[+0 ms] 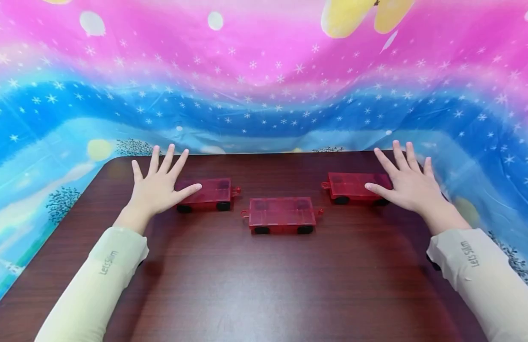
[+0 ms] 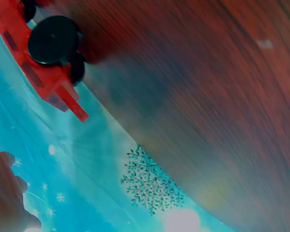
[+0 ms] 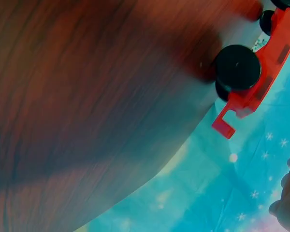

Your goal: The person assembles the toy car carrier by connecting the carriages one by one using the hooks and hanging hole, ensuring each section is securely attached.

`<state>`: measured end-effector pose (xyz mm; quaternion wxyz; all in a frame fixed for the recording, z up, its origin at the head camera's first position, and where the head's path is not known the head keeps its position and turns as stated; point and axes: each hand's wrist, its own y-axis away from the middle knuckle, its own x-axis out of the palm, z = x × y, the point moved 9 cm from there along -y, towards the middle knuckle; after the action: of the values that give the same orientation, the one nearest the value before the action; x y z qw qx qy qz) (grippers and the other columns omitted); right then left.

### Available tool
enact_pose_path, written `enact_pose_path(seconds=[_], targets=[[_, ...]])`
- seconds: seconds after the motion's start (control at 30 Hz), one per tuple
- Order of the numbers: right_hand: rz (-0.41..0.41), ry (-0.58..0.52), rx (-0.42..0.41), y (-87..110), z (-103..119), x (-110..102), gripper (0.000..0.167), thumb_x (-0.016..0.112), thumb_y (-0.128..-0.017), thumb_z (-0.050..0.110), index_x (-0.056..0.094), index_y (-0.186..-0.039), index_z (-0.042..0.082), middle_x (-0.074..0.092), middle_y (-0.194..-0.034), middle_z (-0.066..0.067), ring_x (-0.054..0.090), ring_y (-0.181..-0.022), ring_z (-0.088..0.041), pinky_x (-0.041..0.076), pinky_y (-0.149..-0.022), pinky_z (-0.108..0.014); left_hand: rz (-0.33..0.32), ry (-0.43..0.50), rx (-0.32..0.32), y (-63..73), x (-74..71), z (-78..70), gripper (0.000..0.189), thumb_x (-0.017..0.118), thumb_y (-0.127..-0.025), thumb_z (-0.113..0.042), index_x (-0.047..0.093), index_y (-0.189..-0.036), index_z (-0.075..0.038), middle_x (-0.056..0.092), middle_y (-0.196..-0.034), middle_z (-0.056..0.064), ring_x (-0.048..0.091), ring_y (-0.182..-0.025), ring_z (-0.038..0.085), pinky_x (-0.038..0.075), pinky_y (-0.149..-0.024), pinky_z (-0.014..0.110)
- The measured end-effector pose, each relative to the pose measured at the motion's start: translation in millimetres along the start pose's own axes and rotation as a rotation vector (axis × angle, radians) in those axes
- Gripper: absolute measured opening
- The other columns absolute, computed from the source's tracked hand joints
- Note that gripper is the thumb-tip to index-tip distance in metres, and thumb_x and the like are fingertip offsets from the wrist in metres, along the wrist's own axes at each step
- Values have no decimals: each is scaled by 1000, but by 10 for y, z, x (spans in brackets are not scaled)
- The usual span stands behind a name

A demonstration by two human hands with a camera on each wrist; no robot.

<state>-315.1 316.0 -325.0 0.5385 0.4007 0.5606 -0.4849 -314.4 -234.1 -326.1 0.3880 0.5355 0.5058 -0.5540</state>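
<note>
In the head view, three red toy wagons are set on the dark tabletop (image 1: 255,285), each with its long axis laid from side to side, roughly along the far edge. The middle wagon (image 1: 282,212) is placed nearer to the person, with a ring pointed left and a peg pointed right. The left wagon (image 1: 212,192) is set farther back, its peg pointed right; its left end is covered by the left hand (image 1: 155,190). The right wagon (image 1: 353,186) is also set farther back, its ring pointed left and its right end hidden by the right hand (image 1: 413,187). Both hands are held spread, palms down; whether the wagons are touched cannot be told. Behind, a patterned cloth (image 1: 264,114) is hung. In the left wrist view, one wagon's long axis is slanted from upper left to lower right, and its hook (image 2: 76,108) is pointed lower right. In the right wrist view, a wagon's long axis is slanted from upper right to lower left, its hook being pointed lower left; the hand is only partly shown.
</note>
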Motion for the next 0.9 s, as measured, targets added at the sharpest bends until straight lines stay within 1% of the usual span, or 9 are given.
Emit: enact_pose_path(seconds=[0.1,0.33,0.47,0.63,0.8,0.9], targets=[[4,-7,-14,-23,58,22,94,45,-92,73,-8,-159,35,-28,-163,-4,-35,-147,-31,-17,-108,-76,-5,22,13,3,-16,-69,94,36,-86,-83,-8,-158,-40,-15,-168,-1,-27,-151,32,-20,-106,77],[19,-23,-50,-64,201,99,93,45,-92,72,-6,-159,35,-24,-164,-5,-30,-149,-32,-9,-111,-77,-5,51,54,14,-46,-308,93,37,-86,-83,-8,-157,-42,-17,-167,-6,-26,-152,29,-17,-108,77],[29,-26,-64,-86,277,135,93,46,-91,72,-5,-159,36,-21,-165,-6,-27,-150,-32,-6,-110,-78,-8,54,95,11,-59,-474,92,38,-87,-82,-7,-157,-43,-14,-167,-6,-24,-153,27,-15,-110,76],[57,-35,-80,-104,361,198,94,47,-90,73,-4,-159,37,-18,-166,-7,-26,-151,-32,-6,-111,-77,-11,57,150,22,-61,-671,91,40,-88,-80,-3,-158,-42,-12,-168,-7,-22,-154,26,-10,-112,76],[94,-46,-91,-105,419,268,95,48,-89,74,-4,-159,37,-15,-167,-9,-24,-152,-34,-6,-112,-76,-31,69,217,57,-58,-866,90,44,-87,-79,0,-158,-43,-11,-168,-11,-19,-155,23,-1,-115,75],[110,-45,-105,-107,450,307,96,50,-89,73,-2,-160,35,-14,-167,-9,-22,-152,-36,-4,-112,-77,-32,75,261,74,-44,-1000,90,47,-88,-77,-1,-157,-45,-11,-167,-13,-18,-155,22,3,-116,73]])
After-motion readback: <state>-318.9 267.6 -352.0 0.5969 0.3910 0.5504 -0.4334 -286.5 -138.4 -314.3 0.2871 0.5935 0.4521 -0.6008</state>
